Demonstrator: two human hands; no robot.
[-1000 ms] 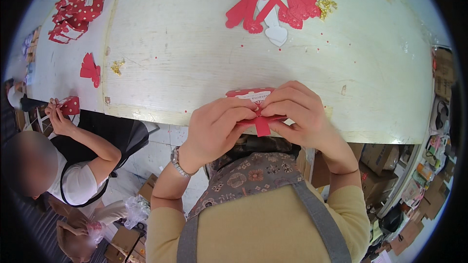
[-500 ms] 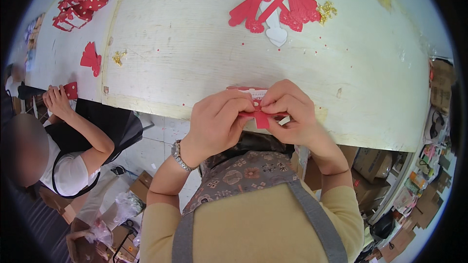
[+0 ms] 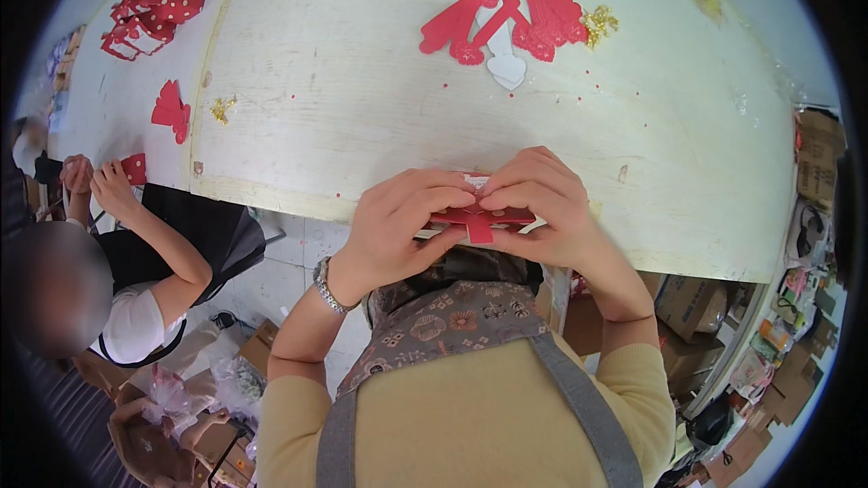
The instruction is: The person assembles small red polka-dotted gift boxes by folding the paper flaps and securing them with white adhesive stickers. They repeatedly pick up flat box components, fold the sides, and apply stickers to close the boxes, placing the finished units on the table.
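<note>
At the near edge of the table (image 3: 687, 181), both hands pinch a small red paper piece (image 3: 479, 217), held just above the table's rim. It looks light, thin and easily creased, so I judge it best taken by its edges and folds, with little pressure. Left hand (image 3: 398, 221) has its fingers (image 3: 443, 194) closed narrow on the piece's left side; right hand (image 3: 542, 203) is likewise closed on the right side, fingertips nearly meeting over a white tab. Farther out, near the far edge, lie red cut-outs (image 3: 515, 14) with gold scraps (image 3: 599, 25). Toward the far left corner sits a pile of red dotted boxes (image 3: 158, 4); a co-worker's hands (image 3: 95, 181) work at the left edge.
</note>
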